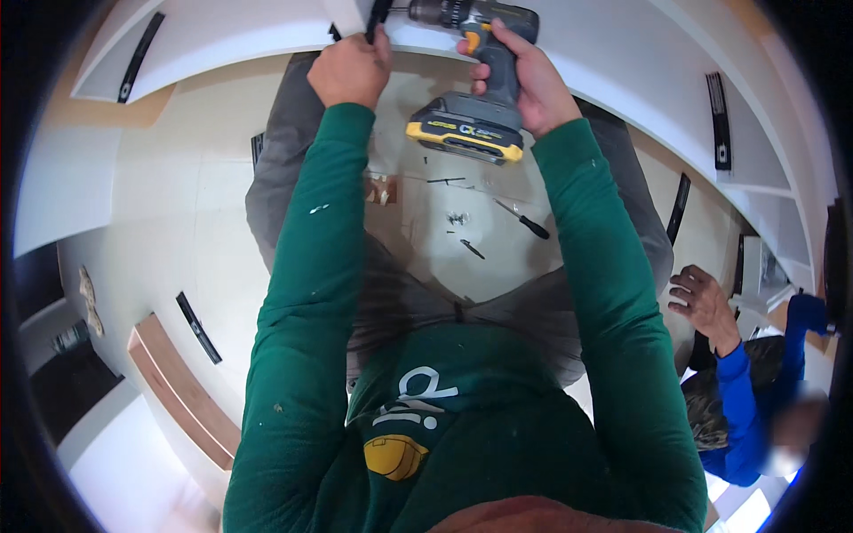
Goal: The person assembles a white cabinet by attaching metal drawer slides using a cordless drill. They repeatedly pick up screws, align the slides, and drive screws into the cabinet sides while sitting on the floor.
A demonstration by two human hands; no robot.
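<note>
Apparently partway: one black rail sits on the left white panel, a spare rail lies on the floor; the left hand's fingers hold a black strip, the right hand's grip the drill.

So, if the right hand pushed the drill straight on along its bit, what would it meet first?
Most likely the black strip in the left hand; the bit of the drill points that way, though depth and contact are unclear.
</note>
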